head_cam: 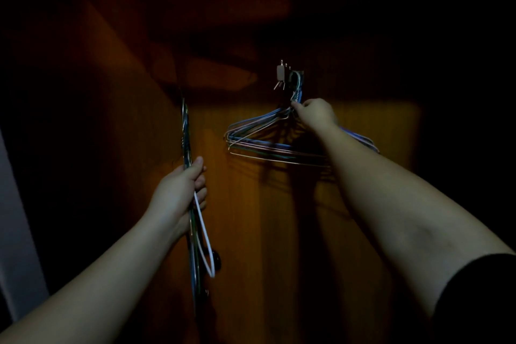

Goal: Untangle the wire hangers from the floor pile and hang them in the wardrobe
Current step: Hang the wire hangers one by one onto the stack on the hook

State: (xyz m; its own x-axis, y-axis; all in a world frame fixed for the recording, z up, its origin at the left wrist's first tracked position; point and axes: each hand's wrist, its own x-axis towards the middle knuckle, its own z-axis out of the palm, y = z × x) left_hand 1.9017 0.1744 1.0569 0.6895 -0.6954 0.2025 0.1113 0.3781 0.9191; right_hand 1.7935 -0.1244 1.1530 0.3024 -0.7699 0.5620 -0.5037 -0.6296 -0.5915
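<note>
Hanging was the step in hand, judging by the scene: both bare arms reached up into a dark wooden wardrobe [251, 232]. The right hand [317, 114] was closed, fingers pinched together on the necks of a hung bunch [268, 142] of wire hangers. Those hangers fanned out below and to the left of that hand, their hooks rising just above it to a small wall hook [291, 77] fixed to the back panel. Whether every hook was fully seated there could not be told in the dim light.

The left hand [181, 190] was clenched around a second bundle [187, 148] of hangers, seen edge-on. That bundle ran through the fist, reaching well above it and trailing far below it. One white hanger [205, 246] looped down just beneath the fingers.

The two bunches were well apart. The next move probably called for letting go of the hung bunch, then picking one hanger free of the left-hand bundle without snagging the others, and lifting its hook up to the wall hook.
</note>
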